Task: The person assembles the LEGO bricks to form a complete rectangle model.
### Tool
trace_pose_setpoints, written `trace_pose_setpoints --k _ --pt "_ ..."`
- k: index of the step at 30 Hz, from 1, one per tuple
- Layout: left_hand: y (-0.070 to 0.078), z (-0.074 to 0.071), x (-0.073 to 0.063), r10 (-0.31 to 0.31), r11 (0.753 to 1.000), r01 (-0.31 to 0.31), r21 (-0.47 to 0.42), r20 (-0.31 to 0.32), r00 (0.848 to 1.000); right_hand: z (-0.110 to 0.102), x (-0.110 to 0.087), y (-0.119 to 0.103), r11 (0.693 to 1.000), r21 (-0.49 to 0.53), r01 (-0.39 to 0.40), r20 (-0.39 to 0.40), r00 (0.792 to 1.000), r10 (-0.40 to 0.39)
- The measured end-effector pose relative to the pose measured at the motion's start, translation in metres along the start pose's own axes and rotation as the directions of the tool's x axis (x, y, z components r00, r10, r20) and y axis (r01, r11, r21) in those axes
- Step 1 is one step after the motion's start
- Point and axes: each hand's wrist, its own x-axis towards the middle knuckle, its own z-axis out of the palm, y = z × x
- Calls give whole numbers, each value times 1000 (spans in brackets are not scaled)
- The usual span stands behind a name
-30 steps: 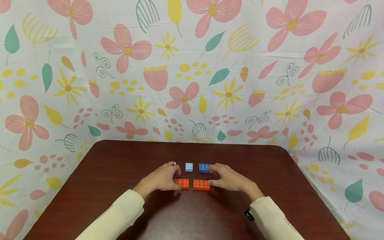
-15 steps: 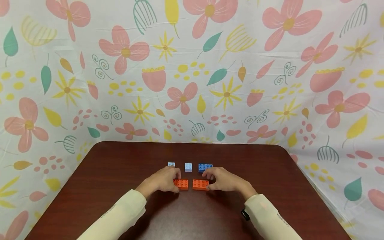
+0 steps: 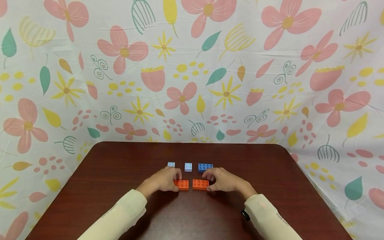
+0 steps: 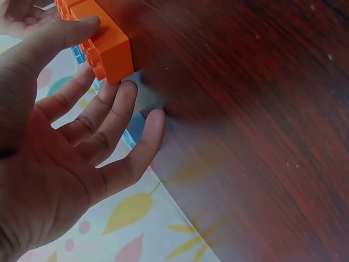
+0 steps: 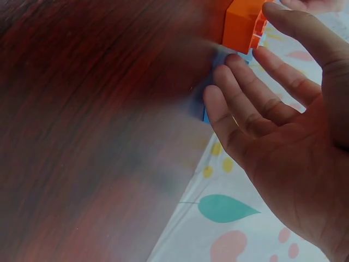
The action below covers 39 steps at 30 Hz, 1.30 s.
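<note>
Two orange eight-stud toy bricks lie end to end on the dark wood table with a small gap between them. My left hand (image 3: 163,179) is at the outer end of the left orange brick (image 3: 182,185), thumb on its near side and index finger across at its far side. At the right orange brick (image 3: 200,184), my right hand (image 3: 223,180) has the same hold, thumb near and index finger far. In both wrist views the other fingers extend loosely past the brick. The left hand hides part of its brick.
Behind the orange bricks stand a light blue brick (image 3: 171,164), partly covered by the left hand, a second light blue brick (image 3: 188,167) and a darker blue brick (image 3: 205,167). A flowered cloth (image 3: 192,73) hangs behind the table (image 3: 192,213).
My right hand has shifted left and closer, off the blue brick and onto the right orange brick. The left hand has drawn slightly nearer, uncovering more of the left light blue brick.
</note>
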Motion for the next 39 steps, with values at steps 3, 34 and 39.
trace_pose_setpoints --k 3,34,39 --pt "1 0 0 0 1000 0 0 1 1000 0 0 1 1000 9 -3 1 1000 3" --pt "11 -11 -33 77 995 -82 -52 -84 993 8 -1 -12 1000 -14 6 -10 1000 -6" --pt "20 -10 -41 98 994 -102 -43 -80 992 8 -10 -22 999 -28 29 -15 999 -29"
